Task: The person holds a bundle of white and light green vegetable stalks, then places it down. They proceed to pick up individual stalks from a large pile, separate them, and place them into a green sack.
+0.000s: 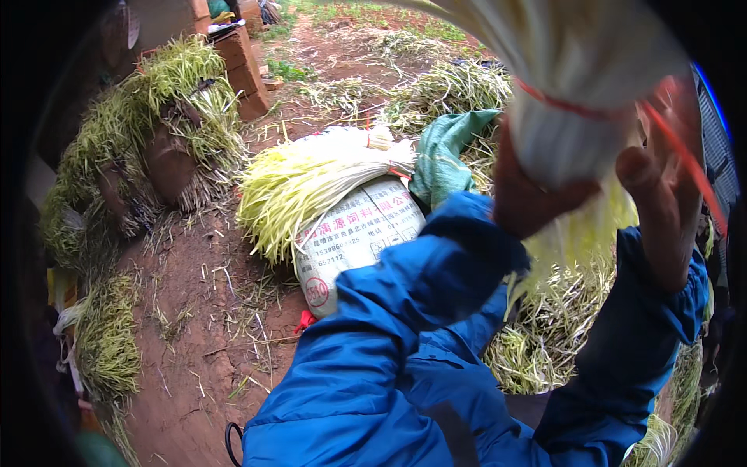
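My left hand (534, 201) grips a bundle of pale blanched chives (575, 55) by its white stem end, held up close to the camera at the upper right. Yellow leaf tips (560, 227) show below and behind that hand. A red tie (566, 105) circles the white stems, and its loose tail runs down to the right. Beside the bundle is my right hand (665, 192), its thumb apart from the fingers. The red strip crosses its blurred fingers; whether they hold it is unclear. Tied chive bundles (327, 175) lie on a filled woven sack (356, 251) before me.
Behind the sack is a green woven bag (446, 152). Loose leaves lie in heaps at the back (449, 87) and beside my legs (543, 327). Piled greener chives (157, 122) stand at left near a brick pillar (242, 73). Scraps litter the reddish earth floor (192, 350).
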{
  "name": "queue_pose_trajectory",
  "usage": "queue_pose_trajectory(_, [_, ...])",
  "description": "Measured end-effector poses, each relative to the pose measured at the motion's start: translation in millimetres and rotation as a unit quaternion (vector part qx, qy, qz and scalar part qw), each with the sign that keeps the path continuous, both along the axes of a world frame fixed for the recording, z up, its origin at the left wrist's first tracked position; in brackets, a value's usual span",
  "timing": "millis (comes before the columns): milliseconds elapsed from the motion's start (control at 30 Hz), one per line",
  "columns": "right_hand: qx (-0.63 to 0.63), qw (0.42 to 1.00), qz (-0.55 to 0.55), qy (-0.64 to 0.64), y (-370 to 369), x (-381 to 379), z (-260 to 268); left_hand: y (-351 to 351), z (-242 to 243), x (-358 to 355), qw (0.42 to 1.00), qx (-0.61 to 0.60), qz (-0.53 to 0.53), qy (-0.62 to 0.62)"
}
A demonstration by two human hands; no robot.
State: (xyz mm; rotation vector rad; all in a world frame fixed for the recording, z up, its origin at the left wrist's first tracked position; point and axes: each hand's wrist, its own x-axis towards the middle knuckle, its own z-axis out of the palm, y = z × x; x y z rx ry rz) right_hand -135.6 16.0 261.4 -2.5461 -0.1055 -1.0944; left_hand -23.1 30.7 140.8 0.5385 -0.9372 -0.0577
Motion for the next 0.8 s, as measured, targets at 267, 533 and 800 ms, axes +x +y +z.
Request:
queue_pose_trajectory(267, [0.193,0.975,0.042,-0.105,-64,47,-30,112,56,130,0.934,-0.042,0.331,-0.131])
queue_pose_trajectory(533, [0.408,0.913,0.027,-0.008,-143,97,-106,156,51,248,0.627,0.272,0.6,-0.416])
queue_pose_trajectory(800, [0.525,0.846,-0.036,0.091,-176,98,-213,77,-150,397,0.499,0.558,0.478,-0.459])
